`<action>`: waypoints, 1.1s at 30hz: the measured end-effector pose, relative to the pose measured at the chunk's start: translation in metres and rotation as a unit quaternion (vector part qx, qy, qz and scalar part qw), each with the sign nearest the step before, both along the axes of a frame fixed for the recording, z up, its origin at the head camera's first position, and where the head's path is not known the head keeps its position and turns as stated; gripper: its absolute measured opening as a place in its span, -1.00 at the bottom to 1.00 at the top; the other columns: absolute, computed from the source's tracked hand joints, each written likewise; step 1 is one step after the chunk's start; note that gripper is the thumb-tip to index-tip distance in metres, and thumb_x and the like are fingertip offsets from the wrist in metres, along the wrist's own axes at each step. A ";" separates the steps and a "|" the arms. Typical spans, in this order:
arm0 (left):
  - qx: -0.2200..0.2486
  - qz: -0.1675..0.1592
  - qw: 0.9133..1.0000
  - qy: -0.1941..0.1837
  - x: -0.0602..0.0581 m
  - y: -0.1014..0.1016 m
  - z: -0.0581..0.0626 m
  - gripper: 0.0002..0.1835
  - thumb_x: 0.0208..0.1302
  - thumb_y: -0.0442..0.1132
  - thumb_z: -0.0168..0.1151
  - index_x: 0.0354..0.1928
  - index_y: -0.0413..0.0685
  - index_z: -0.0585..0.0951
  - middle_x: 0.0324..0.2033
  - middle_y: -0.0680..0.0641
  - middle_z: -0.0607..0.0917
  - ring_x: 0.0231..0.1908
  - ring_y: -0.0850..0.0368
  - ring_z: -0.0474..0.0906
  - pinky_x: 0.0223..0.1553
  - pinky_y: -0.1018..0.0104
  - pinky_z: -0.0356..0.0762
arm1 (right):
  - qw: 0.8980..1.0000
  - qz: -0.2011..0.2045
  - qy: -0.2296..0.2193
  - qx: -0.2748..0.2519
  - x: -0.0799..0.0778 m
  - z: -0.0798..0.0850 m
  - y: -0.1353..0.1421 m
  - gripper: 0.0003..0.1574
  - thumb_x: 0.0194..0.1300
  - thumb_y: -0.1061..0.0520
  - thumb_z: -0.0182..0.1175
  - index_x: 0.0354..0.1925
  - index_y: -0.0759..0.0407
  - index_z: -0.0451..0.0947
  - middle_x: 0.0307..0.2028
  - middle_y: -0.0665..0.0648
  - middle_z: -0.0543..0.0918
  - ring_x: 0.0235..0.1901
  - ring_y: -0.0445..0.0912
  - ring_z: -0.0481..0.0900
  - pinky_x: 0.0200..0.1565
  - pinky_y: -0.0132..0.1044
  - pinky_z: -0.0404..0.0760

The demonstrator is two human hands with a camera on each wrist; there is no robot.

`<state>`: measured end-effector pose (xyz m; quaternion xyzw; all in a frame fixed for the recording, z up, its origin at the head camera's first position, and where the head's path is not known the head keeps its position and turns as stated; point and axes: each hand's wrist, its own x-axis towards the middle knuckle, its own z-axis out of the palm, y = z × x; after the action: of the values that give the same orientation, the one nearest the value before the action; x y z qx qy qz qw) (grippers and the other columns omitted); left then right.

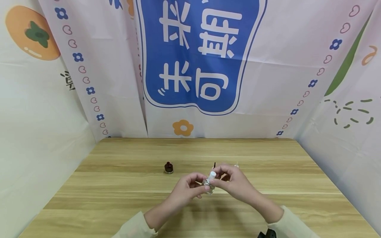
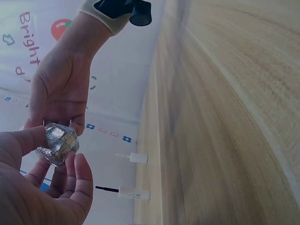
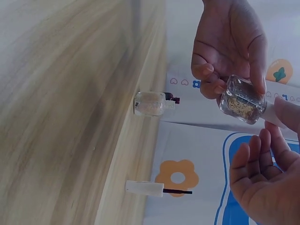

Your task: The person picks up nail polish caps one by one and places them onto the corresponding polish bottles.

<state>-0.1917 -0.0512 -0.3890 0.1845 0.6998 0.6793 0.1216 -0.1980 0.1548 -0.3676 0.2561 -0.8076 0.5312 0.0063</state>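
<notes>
My left hand (image 1: 185,191) grips a small clear glass nail polish bottle (image 3: 241,101) by its sides, above the table. Gold flakes show inside the glass. The bottle's white cap (image 1: 212,175) points up and tilts slightly right, at the bottle's neck. My right hand (image 1: 236,185) pinches this cap between thumb and fingers. In the left wrist view the bottle's base (image 2: 61,140) faces the camera, and the cap is hidden behind it.
Behind my hands a white cap with a dark brush (image 3: 144,188) stands brush-up, near another white cap with a pale brush (image 2: 138,158). A dark nail polish bottle (image 1: 168,167) stands at the back left. Another clear bottle (image 3: 149,104) stands on the wooden table (image 1: 119,185).
</notes>
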 end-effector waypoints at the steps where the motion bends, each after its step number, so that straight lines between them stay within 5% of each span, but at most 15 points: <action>1: 0.000 0.001 1.000 0.000 0.000 0.000 0.000 -0.69 0.19 -0.31 0.36 -0.04 -0.27 0.59 -0.24 -0.05 0.63 -0.33 0.12 0.54 -0.33 0.36 0.57 | 1.000 -0.007 -0.001 0.001 0.000 0.000 -0.001 -0.82 0.21 0.10 0.37 -0.25 0.13 0.61 -0.31 0.07 0.58 -0.27 -0.06 0.52 -0.25 -0.25 0.56; 16: -0.014 0.014 1.000 0.019 0.000 0.002 -0.003 -0.71 0.20 -0.31 0.36 -0.05 -0.25 0.61 -0.23 -0.05 0.62 -0.32 0.11 0.54 -0.36 0.37 0.57 | 0.998 -0.049 -0.019 -0.026 0.004 -0.005 -0.007 -0.73 0.17 0.07 0.41 -0.34 0.19 0.53 -0.39 0.08 0.53 -0.37 -0.10 0.48 -0.36 -0.35 0.54; 33: -0.006 0.009 1.000 0.010 0.000 0.003 0.001 -0.71 0.18 -0.32 0.37 -0.08 -0.29 0.59 -0.24 -0.07 0.64 -0.34 0.11 0.54 -0.34 0.37 0.58 | 0.997 0.071 -0.014 0.004 -0.004 0.004 0.011 -0.64 0.29 0.15 0.30 0.04 0.22 0.60 -0.24 0.13 0.59 -0.24 -0.03 0.51 -0.30 -0.32 0.57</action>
<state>-0.1916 -0.0485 -0.3876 0.1844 0.7067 0.6742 0.1099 -0.2025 0.1658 -0.3637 0.3051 -0.7894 0.5308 -0.0439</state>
